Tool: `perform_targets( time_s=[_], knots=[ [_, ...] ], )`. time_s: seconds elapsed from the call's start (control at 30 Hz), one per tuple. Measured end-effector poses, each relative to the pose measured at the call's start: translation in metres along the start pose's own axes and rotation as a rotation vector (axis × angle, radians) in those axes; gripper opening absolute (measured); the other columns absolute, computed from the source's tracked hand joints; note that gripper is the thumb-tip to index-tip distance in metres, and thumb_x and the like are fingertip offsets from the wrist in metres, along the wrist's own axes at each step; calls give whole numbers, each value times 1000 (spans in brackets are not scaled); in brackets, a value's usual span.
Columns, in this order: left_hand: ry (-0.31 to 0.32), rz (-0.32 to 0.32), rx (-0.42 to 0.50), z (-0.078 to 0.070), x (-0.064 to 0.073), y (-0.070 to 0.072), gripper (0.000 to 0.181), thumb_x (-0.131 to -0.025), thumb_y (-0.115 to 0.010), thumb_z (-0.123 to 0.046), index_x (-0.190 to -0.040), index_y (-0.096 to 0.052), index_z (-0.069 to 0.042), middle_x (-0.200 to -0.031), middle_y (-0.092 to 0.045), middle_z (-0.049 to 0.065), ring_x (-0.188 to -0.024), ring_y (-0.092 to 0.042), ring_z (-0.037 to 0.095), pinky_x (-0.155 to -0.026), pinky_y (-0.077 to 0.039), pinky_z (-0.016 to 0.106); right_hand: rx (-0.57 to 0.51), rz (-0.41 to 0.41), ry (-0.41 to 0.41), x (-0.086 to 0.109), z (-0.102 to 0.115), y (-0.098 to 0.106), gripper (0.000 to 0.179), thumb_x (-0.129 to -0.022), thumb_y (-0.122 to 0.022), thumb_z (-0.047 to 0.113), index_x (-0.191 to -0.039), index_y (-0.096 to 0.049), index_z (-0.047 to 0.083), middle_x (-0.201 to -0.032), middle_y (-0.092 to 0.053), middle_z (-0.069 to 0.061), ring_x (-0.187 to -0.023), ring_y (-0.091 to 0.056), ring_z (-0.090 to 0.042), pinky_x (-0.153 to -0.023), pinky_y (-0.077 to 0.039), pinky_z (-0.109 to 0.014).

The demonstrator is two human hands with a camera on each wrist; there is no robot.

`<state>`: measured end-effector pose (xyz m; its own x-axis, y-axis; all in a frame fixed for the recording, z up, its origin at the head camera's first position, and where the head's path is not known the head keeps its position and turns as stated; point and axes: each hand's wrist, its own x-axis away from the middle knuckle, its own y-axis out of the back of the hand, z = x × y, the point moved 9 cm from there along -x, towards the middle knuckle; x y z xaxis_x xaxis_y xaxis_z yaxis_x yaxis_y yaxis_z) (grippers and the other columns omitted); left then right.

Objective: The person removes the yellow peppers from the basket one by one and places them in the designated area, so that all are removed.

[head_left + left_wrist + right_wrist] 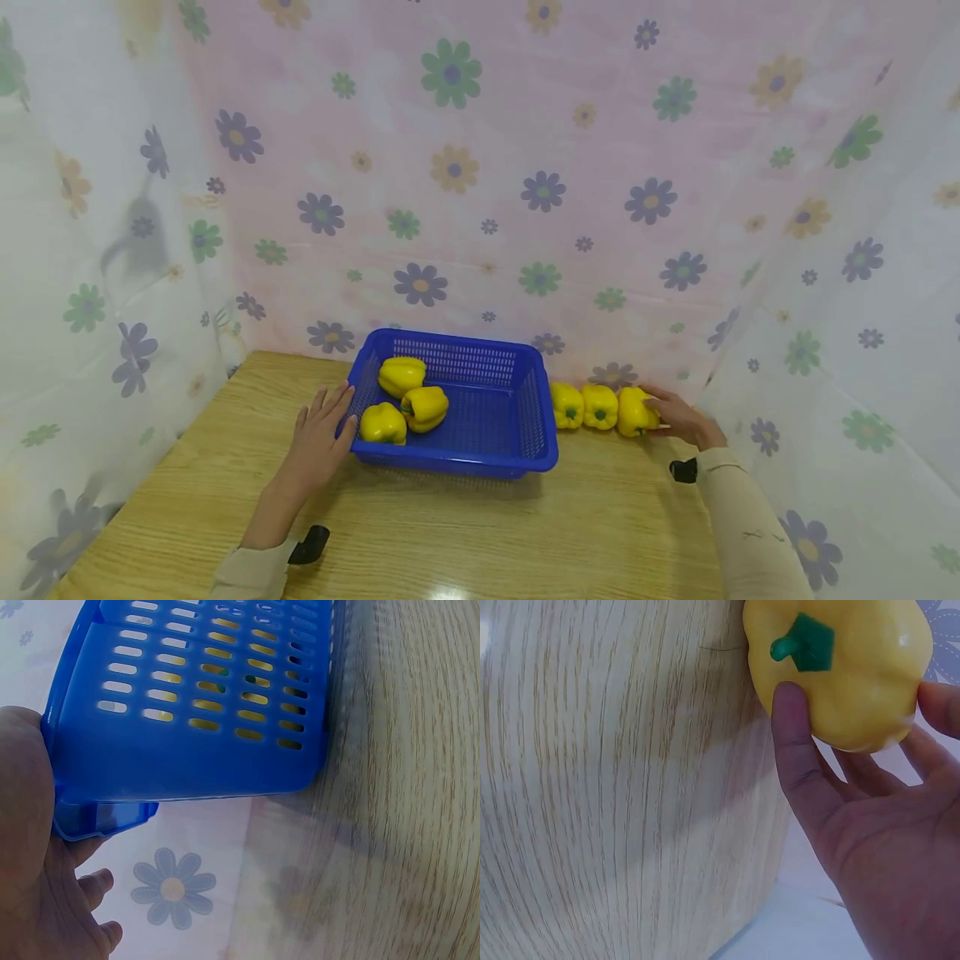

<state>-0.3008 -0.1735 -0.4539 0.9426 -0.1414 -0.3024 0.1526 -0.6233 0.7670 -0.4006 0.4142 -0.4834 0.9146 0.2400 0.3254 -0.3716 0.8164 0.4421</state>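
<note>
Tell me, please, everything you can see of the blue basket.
The blue basket is rectangular and open-topped, looks like smooth plastic, and has a broad rim and rows of slots through its walls. It stands upright on the wooden table. Three yellow bell peppers lie inside, toward its left end; the right part of its floor is bare. The person's left hand touches the rim at the left end. Whether the pepper outside its right end touches it, I cannot tell.
</note>
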Motion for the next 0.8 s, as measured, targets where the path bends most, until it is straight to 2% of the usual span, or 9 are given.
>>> perform_targets(
  time_s=[0.33,0.5,0.63,0.8],
  knots=[
    [2,7,18,-2,0,0,55,-109,-42,-23,-157,-33,2,-165,-27,22,-152,-8,53,-114,-4,77,19,-63,3,4,-3,4,64,-114,-22,30,-157,-2,-14,-160,-4,-42,-140,-29,-61,-108,-45,-59],
    [6,5,4,-3,0,0,55,-109,-42,-23,-157,-33,1,-165,-27,21,-152,-9,53,-114,-4,77,44,-119,-29,8,-2,6,67,-113,-19,34,-156,-4,-17,-157,-11,-44,-135,-36,-61,-104,-49,-56],
    [5,6,-5,-3,0,0,55,-109,-41,-24,-158,-32,1,-165,-27,21,-152,-11,53,-114,-5,77,67,-149,-67,12,-1,8,71,-113,-17,38,-155,-1,-18,-157,-5,-46,-138,-29,-64,-105,-47,-57],
    [6,11,-5,-2,1,1,55,-110,-40,-25,-158,-32,1,-165,-27,21,-152,-10,52,-114,-5,77,63,-166,-99,22,6,7,78,-112,-19,43,-154,3,-18,-158,4,-45,-141,-13,-67,-110,-39,-63]
  ],
)
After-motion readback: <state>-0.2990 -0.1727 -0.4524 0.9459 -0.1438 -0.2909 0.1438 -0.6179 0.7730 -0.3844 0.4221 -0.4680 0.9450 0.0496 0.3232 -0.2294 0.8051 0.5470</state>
